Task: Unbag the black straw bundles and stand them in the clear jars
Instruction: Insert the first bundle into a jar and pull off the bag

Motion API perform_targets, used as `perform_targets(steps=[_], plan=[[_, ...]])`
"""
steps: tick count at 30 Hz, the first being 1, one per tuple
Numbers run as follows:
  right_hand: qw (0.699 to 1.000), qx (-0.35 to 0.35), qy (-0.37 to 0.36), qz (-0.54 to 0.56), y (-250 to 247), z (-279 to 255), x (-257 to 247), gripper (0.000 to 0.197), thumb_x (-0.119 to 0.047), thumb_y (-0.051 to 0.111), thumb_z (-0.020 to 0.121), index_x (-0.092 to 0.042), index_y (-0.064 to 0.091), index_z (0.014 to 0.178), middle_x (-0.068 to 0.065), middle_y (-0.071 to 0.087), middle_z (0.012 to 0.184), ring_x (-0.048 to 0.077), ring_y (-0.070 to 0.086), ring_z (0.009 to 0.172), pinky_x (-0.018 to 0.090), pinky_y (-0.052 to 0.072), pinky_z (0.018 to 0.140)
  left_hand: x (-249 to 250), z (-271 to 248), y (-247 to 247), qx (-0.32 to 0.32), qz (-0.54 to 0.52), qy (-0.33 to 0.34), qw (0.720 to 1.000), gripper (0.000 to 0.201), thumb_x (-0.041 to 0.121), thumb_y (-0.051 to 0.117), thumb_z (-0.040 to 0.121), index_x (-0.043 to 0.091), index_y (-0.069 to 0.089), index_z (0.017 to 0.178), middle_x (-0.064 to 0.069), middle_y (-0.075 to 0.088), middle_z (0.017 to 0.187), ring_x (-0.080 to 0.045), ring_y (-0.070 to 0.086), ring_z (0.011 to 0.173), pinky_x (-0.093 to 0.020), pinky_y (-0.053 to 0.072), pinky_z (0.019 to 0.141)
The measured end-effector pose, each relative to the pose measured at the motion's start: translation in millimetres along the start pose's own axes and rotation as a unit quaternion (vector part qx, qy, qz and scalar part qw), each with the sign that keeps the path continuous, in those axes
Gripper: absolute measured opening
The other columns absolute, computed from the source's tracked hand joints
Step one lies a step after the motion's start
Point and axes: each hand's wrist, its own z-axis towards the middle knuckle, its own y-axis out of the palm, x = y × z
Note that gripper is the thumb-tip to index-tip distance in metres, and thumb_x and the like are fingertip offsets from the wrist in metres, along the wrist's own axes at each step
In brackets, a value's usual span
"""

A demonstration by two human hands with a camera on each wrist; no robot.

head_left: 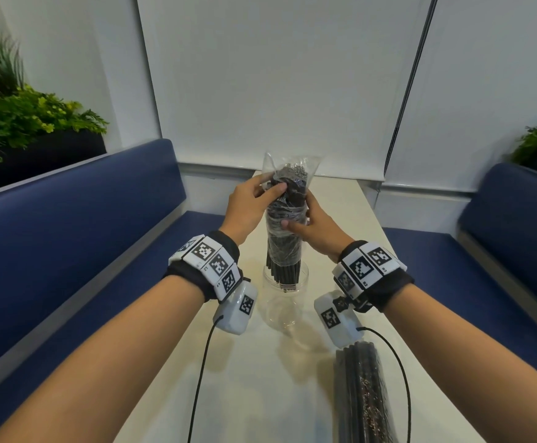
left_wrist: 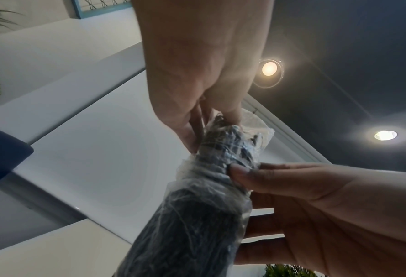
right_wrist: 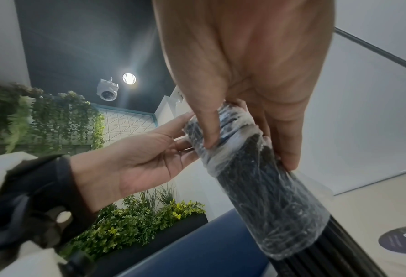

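A bundle of black straws (head_left: 284, 251) stands upright, its bare lower ends inside the mouth of a clear jar (head_left: 284, 302) on the table. A crumpled clear bag (head_left: 289, 169) still covers its upper half. My left hand (head_left: 272, 188) pinches the bag near the top. Lower down, my right hand (head_left: 294, 222) grips the wrapped bundle, thumb in front. In the left wrist view the left hand's fingers (left_wrist: 197, 120) pinch the bag (left_wrist: 220, 168). In the right wrist view my thumb (right_wrist: 209, 135) presses the bunched plastic on the bundle (right_wrist: 268, 196). A second bagged straw bundle (head_left: 366, 394) lies on the table near me.
The narrow cream table (head_left: 244, 378) runs between two blue benches (head_left: 69, 235) (head_left: 500, 251). Green plants (head_left: 21, 119) sit behind the left bench. White blinds close off the far end. A round dark sticker (right_wrist: 403, 241) lies on the tabletop.
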Motion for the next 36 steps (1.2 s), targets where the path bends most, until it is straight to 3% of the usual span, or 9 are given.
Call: perform_targets(steps=[5,8,15,19,24,26,29,32,36], plan=[[0.999,-0.012,0.052,0.010,-4,-4,7,0.077,-0.013,0.064,0.082,-0.012,0.014,0.141,0.014,0.043,0.140,0.028,0.046,0.125,0.045,0.041,0.104,-9,-2,8,-0.030,0.048,-0.030,0.998,0.047,0.038,0.062,0.085,0.020,0.053,0.128,-0.011,0.063,0.120,-0.024,0.058,0.113,-0.044,0.046,0.101],[0.998,-0.008,0.069,-0.006,-3,-6,12,0.073,-0.015,0.062,0.084,-0.010,0.015,0.140,0.013,0.044,0.139,0.020,0.048,0.114,0.022,0.045,0.077,-12,-2,12,-0.032,0.086,-0.021,0.996,0.043,0.030,0.060,0.088,0.017,0.053,0.128,-0.014,0.062,0.121,-0.025,0.059,0.112,-0.032,0.046,0.097],[0.997,0.034,0.053,-0.046,-3,-1,13,0.058,-0.021,0.061,0.085,-0.011,0.035,0.135,0.012,0.046,0.138,0.026,0.045,0.124,0.038,0.035,0.107,-3,-1,11,0.011,0.069,-0.001,0.998,0.028,0.019,0.056,0.091,0.008,0.063,0.116,-0.014,0.066,0.119,-0.022,0.062,0.105,-0.031,0.050,0.092],[0.988,0.084,0.027,-0.124,-2,0,11,0.028,-0.020,0.056,0.088,-0.008,0.060,0.113,0.012,0.059,0.122,0.027,0.054,0.114,0.026,0.038,0.090,0,-1,10,0.009,0.004,-0.016,1.000,0.026,0.016,0.053,0.092,0.001,0.063,0.112,-0.017,0.068,0.099,-0.022,0.067,0.080,-0.021,0.057,0.066],[0.990,0.056,0.055,-0.121,2,0,10,0.059,-0.025,0.066,0.081,-0.009,0.040,0.132,0.012,0.047,0.136,0.028,0.046,0.123,0.034,0.037,0.099,-1,-5,10,0.022,-0.060,-0.028,0.998,0.021,0.012,0.054,0.092,-0.001,0.062,0.107,-0.018,0.066,0.095,-0.023,0.067,0.079,-0.019,0.059,0.062],[0.979,-0.004,0.086,-0.185,5,-2,17,0.067,-0.023,0.069,0.079,-0.009,0.036,0.135,0.014,0.043,0.140,0.029,0.041,0.127,0.033,0.034,0.101,-3,-8,8,0.030,-0.072,-0.037,0.996,0.026,0.013,0.055,0.092,-0.002,0.057,0.113,-0.015,0.067,0.096,-0.026,0.067,0.086,-0.020,0.059,0.064],[0.973,-0.017,0.098,-0.210,5,-5,22,0.037,-0.013,0.061,0.084,-0.004,0.054,0.119,0.017,0.057,0.125,0.031,0.052,0.114,0.026,0.036,0.086,-5,-16,5,0.009,-0.048,-0.054,0.997,0.059,0.021,0.062,0.087,0.012,0.031,0.137,-0.006,0.061,0.114,-0.021,0.061,0.103,-0.023,0.052,0.083],[0.979,0.033,0.070,-0.189,0,-6,18,0.017,-0.003,0.055,0.084,-0.001,0.065,0.099,0.014,0.066,0.095,0.025,0.056,0.088,0.021,0.040,0.071,-10,-25,2,-0.070,0.030,-0.076,0.994,0.097,0.027,0.072,0.078,0.027,0.002,0.145,-0.008,0.032,0.149,-0.023,0.031,0.137,-0.036,0.031,0.104],[0.989,0.134,0.056,-0.041,-9,1,-3,0.020,0.006,0.045,0.084,-0.007,0.058,0.093,0.007,0.064,0.073,0.016,0.056,0.059,0.017,0.044,0.055,-19,-33,-3,-0.135,0.088,-0.075,0.984,0.104,0.023,0.073,0.077,0.030,-0.005,0.145,-0.012,0.028,0.151,-0.024,0.027,0.139,-0.036,0.029,0.106]])
